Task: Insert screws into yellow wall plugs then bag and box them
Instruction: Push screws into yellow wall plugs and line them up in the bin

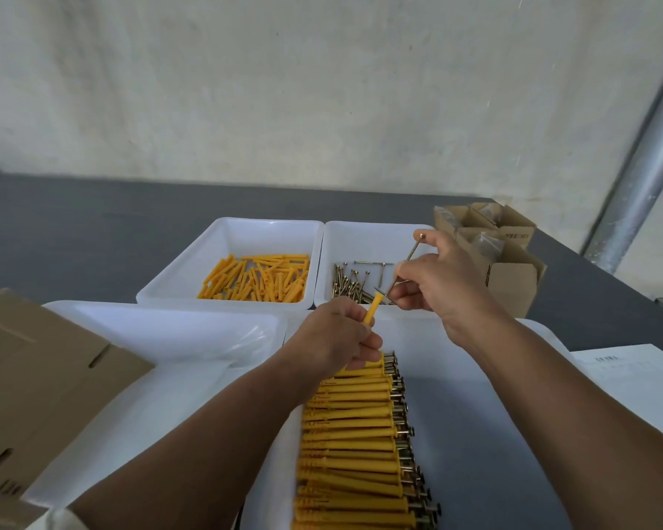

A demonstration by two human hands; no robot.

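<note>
My left hand [335, 336] grips a yellow wall plug [372, 309] that points up and to the right. My right hand [435, 281] pinches a long screw [410, 258], its tip at the plug's open end and its head up by my fingertip. Loose yellow plugs [255, 279] lie in the back-left white tub [169, 288]. Loose screws [351, 285] lie in the back-right white tub [364, 233]. A long row of plugs with screws in them [355, 441] lies in the near white tray [475, 434].
A white tray [150, 327] at the left holds clear plastic bags [255, 338]. A flat cardboard box [35, 376] overlaps its left side. Small open cardboard boxes [506, 262] stand at the back right. A sheet of paper [636, 376] lies at the right edge.
</note>
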